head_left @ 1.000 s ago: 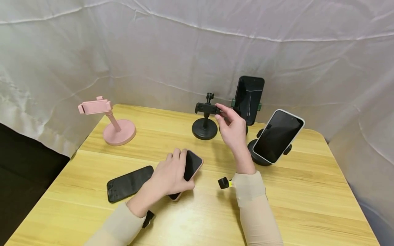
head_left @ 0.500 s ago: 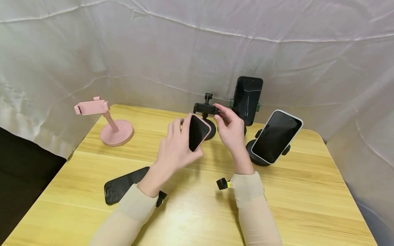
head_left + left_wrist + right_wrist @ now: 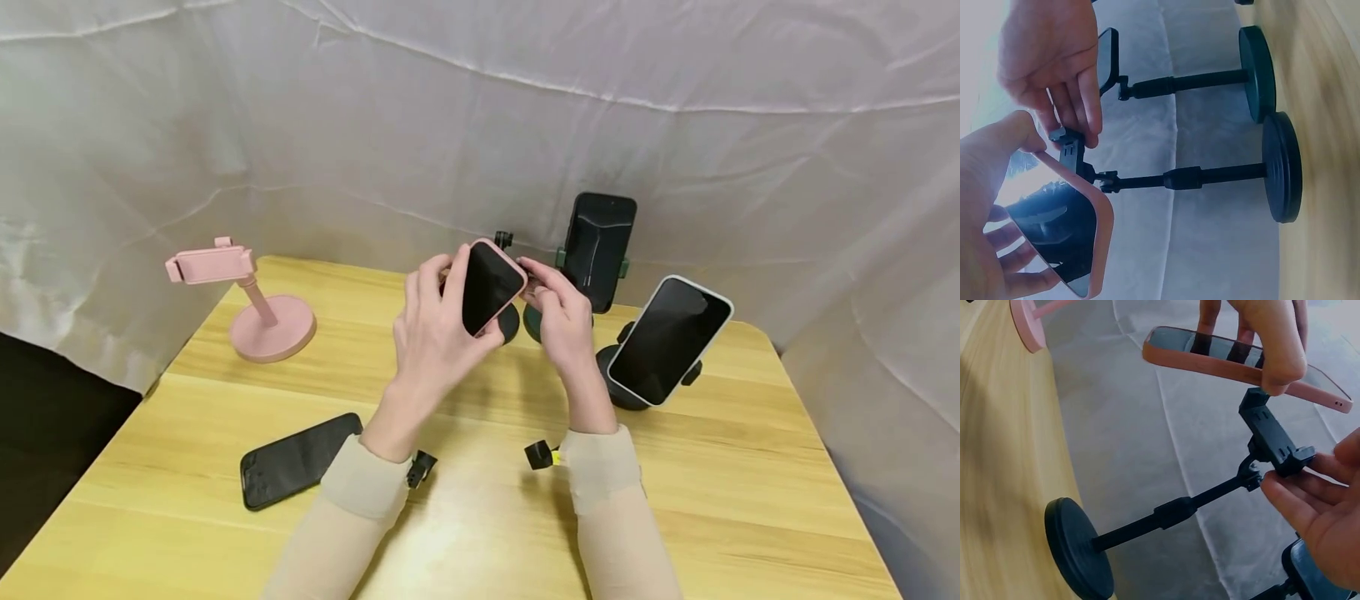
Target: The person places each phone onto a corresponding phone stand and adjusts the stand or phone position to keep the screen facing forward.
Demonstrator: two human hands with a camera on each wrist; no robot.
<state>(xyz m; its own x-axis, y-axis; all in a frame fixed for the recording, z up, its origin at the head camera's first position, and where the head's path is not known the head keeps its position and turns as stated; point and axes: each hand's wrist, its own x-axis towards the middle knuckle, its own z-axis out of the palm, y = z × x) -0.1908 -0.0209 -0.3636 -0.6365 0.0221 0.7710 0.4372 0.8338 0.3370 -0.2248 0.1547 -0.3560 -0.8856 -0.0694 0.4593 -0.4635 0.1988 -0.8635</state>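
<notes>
My left hand grips a phone in a pink case by its long edges, screen facing up toward me. The phone is held in the air in front of the black phone stand, hiding most of its clamp in the head view. My right hand pinches one end of that stand's clamp between thumb and fingers. In the right wrist view the clamp is tilted and holds no phone; the pink-cased phone is just above its other end. Whether they touch, I cannot tell.
A pink phone stand is at the back left. A black phone lies flat at the left. Behind my right hand, a green stand holds a dark phone; nearer right, a black stand holds a white-cased phone. A grey curtain hangs behind.
My left hand has lifted the pink-cased phone off the table and carried it up and away from me to the black stand's clamp. The right hand has kept its grip there.
</notes>
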